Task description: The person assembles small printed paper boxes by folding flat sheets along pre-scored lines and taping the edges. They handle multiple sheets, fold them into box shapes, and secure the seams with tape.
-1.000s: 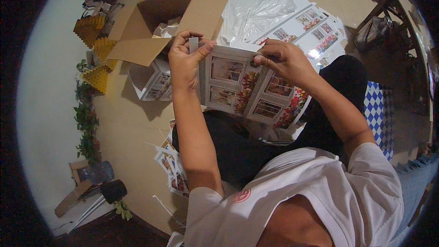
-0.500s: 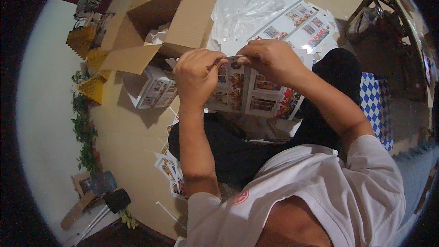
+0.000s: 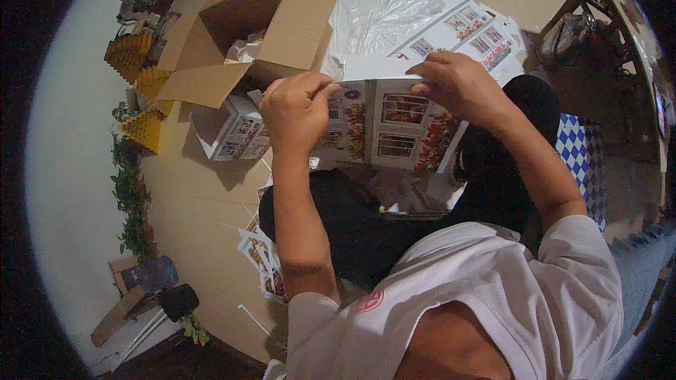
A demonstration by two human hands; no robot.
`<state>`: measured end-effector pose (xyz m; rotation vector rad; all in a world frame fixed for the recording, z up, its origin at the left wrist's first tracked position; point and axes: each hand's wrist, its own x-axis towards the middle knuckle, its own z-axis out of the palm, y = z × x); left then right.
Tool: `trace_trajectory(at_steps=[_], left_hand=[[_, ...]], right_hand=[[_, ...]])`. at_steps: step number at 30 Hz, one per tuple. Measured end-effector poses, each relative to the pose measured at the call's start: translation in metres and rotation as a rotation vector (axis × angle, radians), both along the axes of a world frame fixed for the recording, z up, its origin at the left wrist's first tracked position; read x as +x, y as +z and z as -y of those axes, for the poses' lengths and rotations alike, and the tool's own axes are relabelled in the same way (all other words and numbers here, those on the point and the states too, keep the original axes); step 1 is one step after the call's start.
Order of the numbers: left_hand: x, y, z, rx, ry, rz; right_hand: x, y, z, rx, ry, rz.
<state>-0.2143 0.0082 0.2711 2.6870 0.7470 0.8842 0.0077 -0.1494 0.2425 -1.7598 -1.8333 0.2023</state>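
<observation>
A printed carton (image 3: 403,118), white with pictures of windows and flowers, stands upright in front of me above my lap. My left hand (image 3: 297,107) is closed around its upper edge at the left corner, thumb and fingers pinched together. Farther right along the same edge is my right hand (image 3: 461,86), with the carton's rim between its thumb and index finger. A white flap bends away from me at the top edge. The carton's far side is hidden.
An open brown cardboard box (image 3: 292,24) stands at the far left, with a smaller printed carton (image 3: 243,130) beside it. Flat printed sheets (image 3: 486,39) and clear plastic wrap (image 3: 387,10) lie beyond my hands. Paper scraps (image 3: 262,260) litter the floor by my left knee.
My right hand has moved right along the carton's upper edge, away from my left hand. The left hand has shifted slightly left, and more of the printed face shows.
</observation>
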Motion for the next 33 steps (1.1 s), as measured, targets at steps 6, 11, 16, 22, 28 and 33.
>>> trace_trajectory(at_steps=[6,11,16,22,28,33], left_hand=[[-0.003,-0.001,-0.002,-0.082,0.034,-0.032],[-0.008,0.0,-0.007,-0.117,0.071,-0.026],[-0.015,0.013,-0.007,-0.035,-0.003,-0.081],[-0.038,0.031,-0.015,0.157,-0.052,-0.102],[-0.046,0.053,-0.008,-0.203,-0.062,0.125],[-0.067,0.045,-0.022,-0.373,-0.076,0.022]], right_hand=[[0.014,-0.004,0.017,-0.068,-0.029,0.096],[0.016,-0.01,0.029,0.037,-0.114,-0.065],[0.025,-0.005,0.042,-0.061,-0.091,-0.011],[0.033,0.0,0.055,-0.055,-0.11,-0.078],[0.036,0.016,0.072,-0.215,-0.19,-0.17],[0.037,0.02,0.076,-0.276,-0.248,-0.181]])
